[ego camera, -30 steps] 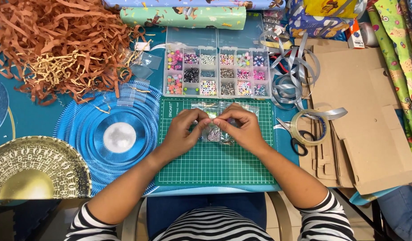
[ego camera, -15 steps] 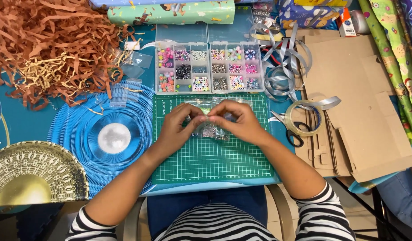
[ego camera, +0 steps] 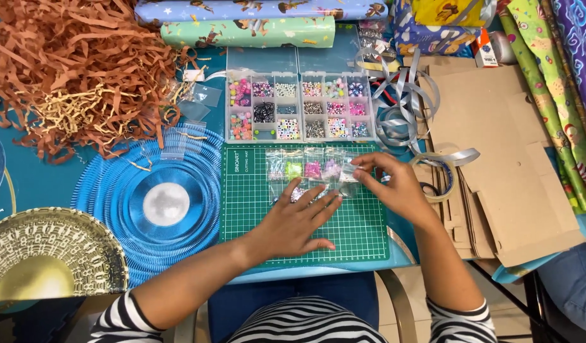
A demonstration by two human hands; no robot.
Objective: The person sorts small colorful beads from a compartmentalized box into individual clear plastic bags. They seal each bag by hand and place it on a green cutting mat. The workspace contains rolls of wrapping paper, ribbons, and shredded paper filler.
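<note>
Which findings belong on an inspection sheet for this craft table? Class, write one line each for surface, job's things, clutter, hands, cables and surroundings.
Surface: teal table carrying a green cutting mat.
Job's things: small clear bead bags in a row on the mat; open bead organiser behind them.
Clutter: shredded brown paper, silver ribbon, flat cardboard, gift-wrap rolls, blue round plate, gold plate.
Hands: left hand flat on the bags; right hand pinching one bag.
Cables: nothing seen.
Surroundings: chair seat, tiled floor.
</note>
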